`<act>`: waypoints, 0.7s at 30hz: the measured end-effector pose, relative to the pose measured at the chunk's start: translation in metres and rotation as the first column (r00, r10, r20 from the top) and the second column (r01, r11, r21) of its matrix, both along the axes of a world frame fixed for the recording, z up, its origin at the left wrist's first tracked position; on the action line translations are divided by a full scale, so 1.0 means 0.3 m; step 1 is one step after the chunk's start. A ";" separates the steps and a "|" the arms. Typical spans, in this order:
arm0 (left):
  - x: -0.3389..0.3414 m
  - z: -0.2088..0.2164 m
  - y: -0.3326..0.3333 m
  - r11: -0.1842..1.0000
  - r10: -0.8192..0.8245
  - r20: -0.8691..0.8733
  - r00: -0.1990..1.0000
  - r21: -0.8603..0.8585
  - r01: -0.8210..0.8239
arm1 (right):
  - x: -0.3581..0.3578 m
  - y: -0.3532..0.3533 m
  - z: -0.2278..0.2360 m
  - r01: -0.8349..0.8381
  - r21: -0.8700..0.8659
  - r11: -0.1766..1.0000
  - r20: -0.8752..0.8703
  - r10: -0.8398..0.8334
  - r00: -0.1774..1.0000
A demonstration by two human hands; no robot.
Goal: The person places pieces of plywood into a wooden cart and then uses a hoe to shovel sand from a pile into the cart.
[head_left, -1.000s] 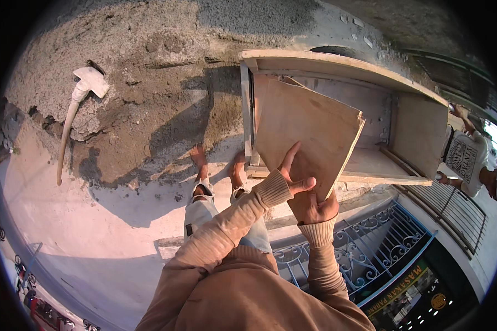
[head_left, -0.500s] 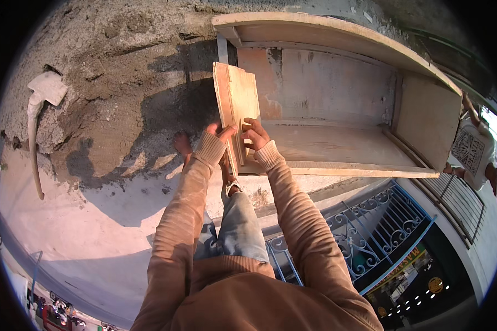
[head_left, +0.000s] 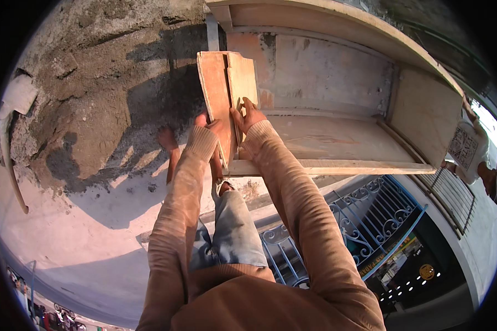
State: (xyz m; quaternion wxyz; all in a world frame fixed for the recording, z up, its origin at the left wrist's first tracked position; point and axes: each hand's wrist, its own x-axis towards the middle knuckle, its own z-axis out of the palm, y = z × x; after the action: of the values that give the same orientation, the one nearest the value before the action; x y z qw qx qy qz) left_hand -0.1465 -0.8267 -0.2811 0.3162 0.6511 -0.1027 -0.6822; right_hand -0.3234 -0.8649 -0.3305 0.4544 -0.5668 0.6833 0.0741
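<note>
Flat, rough-edged plywood panels point(head_left: 214, 83) upright between both hands, at the wooden box's point(head_left: 364, 166) near-left corner.
Left hand point(head_left: 211, 124) and right hand point(head_left: 249, 117) grasp them; leftward, a gritty grey-brown mound point(head_left: 94, 105) on pale ground point(head_left: 66, 220); rightward, scrolled blue metal railing point(head_left: 380, 200).

Yellow lettering on a shopfront sign point(head_left: 386, 257) — a round orange emblem point(head_left: 426, 271) nearby — and a dark square print point(head_left: 459, 148) on a person's pale shirt point(head_left: 471, 164).

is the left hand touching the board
Touching: the head view shows the left hand at the left edge of the board, gripping it with no gap visible.
</note>
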 end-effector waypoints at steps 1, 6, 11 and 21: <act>0.015 0.061 -0.042 0.957 -0.284 0.138 0.949 0.105 0.271 | 0.019 -0.026 0.033 -0.166 -0.004 0.986 -0.158 0.163 0.974; 0.078 0.157 0.008 0.997 -0.022 0.156 0.988 -0.074 0.034 | -0.074 -0.157 0.093 0.076 -0.043 0.996 -0.392 -0.087 0.916; 0.359 0.570 0.057 0.968 0.165 0.206 0.965 -0.222 -0.118 | -0.074 -0.151 0.169 0.240 -0.236 0.942 -0.207 -0.290 0.934; 0.735 0.752 0.529 0.937 0.345 0.580 0.738 -0.254 -0.238 | -0.111 -0.056 -0.059 0.682 -0.080 0.727 0.414 -0.598 0.686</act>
State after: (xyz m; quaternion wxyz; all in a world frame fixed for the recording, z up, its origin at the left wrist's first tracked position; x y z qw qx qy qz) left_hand 0.0740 -0.6680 -0.0556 0.4205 0.8173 -0.1523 -0.3634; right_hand -0.3568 -0.8816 -0.3482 0.5000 -0.3420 0.7470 -0.2740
